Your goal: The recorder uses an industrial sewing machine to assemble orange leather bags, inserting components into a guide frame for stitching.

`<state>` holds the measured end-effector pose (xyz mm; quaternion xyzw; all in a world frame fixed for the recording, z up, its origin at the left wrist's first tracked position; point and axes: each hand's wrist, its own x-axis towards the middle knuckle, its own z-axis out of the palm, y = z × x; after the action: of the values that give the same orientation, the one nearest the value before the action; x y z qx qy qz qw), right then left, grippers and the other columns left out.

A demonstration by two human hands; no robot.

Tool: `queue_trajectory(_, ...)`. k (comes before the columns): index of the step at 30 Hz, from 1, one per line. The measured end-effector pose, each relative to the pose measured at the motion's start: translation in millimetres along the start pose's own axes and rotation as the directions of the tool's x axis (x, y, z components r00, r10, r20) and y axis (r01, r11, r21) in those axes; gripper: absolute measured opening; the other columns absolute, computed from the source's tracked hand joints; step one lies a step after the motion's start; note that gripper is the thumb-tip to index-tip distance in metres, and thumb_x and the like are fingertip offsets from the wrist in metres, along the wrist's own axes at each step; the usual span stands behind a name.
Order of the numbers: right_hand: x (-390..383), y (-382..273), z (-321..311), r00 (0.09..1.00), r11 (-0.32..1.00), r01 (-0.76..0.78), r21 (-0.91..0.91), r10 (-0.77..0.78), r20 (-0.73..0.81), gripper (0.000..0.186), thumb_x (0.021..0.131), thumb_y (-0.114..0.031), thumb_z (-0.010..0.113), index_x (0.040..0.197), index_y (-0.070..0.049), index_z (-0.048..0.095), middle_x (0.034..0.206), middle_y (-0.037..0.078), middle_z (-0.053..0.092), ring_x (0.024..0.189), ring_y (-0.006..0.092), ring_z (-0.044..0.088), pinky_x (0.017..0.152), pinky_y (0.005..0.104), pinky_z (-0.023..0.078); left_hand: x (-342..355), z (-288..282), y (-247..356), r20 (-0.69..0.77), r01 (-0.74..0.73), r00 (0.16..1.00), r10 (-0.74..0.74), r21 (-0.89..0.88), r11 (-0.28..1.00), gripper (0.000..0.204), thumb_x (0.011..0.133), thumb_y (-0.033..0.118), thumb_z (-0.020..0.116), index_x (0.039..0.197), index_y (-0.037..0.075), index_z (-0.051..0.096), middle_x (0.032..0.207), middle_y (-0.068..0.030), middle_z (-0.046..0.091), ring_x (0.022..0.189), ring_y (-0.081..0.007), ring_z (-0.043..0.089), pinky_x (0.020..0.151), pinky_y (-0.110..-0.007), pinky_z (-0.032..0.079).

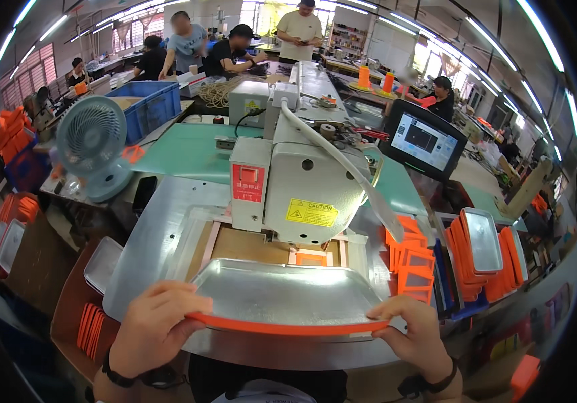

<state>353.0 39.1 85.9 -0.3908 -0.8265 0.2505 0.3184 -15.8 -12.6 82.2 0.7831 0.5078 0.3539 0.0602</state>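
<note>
Left hand [157, 326]: bare, dark band [118, 378] at the wrist; thumb and fingers pinched together on the panel's near left corner, fingers on the upper face, thumb at the edge strip.

Right hand [411, 329]: bare, dark band [444, 379] at the wrist; thumb and fingers clamped likewise on the panel's near right corner.

Silver panel [288, 292]: 1 item, shiny, with an orange strip along its near edge; spans the gap between the 2 hands, its middle clear of all fingers. Position: above the near edge of the work surface, far edge just in front of the machine. Contact with the surface: cannot tell.

Work surface [157, 232]: bare metal, rounded, grey.

Cardboard box [67, 322]: beside the surface's left edge; holds upright orange pieces [90, 330] and a silver piece.

Brown board [245, 247]: on the surface, beyond the panel; small orange frame [311, 259] at its right, under the machine head.

Orange frames [414, 269]: loose pile, at the surface's right edge.

Stacked orange-edged panels [481, 238]: farther right, beyond that edge.

Machine [315, 178]: off-white, yellow label on its front, red switch box [248, 180] at its left.

Screen [428, 140]: lit, dark casing, right of the machine.

Fan [92, 138]: grey, beyond the surface's far left corner.

Blue crate [149, 111]: behind the fan.

Thread cones [364, 78]: 2, orange, farther back.

Standing person [300, 32]: pale shirt, far end of the room.
</note>
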Motion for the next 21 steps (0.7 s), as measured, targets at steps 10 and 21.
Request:
queue_trajectory(10,38.0,35.4,26.7,1.000,0.999,0.016,-0.033,-0.016,0.020,0.022,0.079,0.001,0.075,0.092,-0.002,0.057,0.100,0.012,0.070,0.094,0.0224,0.068,0.082,0.0322,0.052,19.6,17.7,-43.4,-0.058,-0.032,0.998,0.032,0.011,0.999,0.023,0.076,0.004,0.074,0.098,0.005,0.068,0.096,-0.0066,0.071,0.101,-0.0330,0.066,0.083,-0.039,0.054)
queue_trajectory(21,25.3,65.8,48.4,0.965,0.935,0.235,-0.267,-0.191,0.181,0.019,0.073,-0.011,0.079,0.088,-0.007,0.066,0.107,0.004,0.072,0.093,0.0245,0.062,0.078,0.0359,0.049,-0.7,51.4,-63.1,0.176,-0.147,0.978,0.116,0.176,0.973,0.016,0.075,0.006,0.073,0.091,0.006,0.071,0.103,-0.0056,0.071,0.109,-0.0297,0.063,0.092,-0.038,0.053)
